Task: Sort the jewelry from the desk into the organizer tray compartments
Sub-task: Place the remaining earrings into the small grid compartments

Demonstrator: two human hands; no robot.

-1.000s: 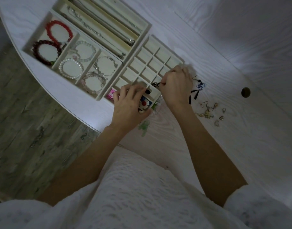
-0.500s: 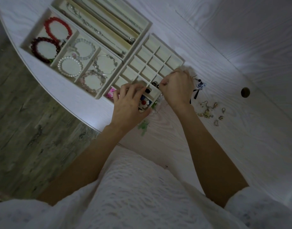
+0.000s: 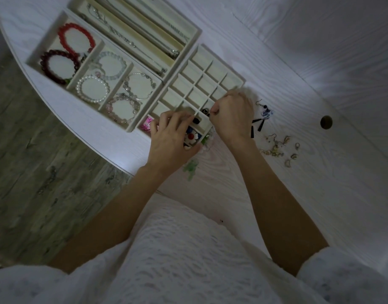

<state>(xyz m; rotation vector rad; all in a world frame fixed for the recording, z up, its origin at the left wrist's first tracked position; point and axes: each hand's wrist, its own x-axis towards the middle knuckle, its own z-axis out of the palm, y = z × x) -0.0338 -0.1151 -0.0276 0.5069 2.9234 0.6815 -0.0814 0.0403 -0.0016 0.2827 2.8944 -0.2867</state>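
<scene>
Desk (image 3: 298, 194): white wood.
Grid tray (image 3: 210, 69): mostly bare; flower earring (image 3: 192, 137) inside.
Right hand (image 3: 234, 115): pinching small dark bit.
Left hand (image 3: 171, 139): fingers curled on tray; can't tell if holding.

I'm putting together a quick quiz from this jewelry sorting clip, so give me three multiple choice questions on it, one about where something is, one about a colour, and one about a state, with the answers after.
1. Where do the loose earrings still to be sorted lie?
A. on the desk to the right of the right hand
B. inside the bracelet tray
C. on the floor

2. What colour is the bracelet in the far left corner of the bracelet tray?
A. blue
B. red
C. yellow

3. How do the far rows of the small-compartment tray stand?
A. filled with rings
B. covered by a lid
C. empty

Answers: 1 A, the small gold pieces are scattered on the white desk beyond the right hand. 2 B, its beads are bright red. 3 C, only bare lining shows there, while the left hand covers the near, filled cells.
</scene>
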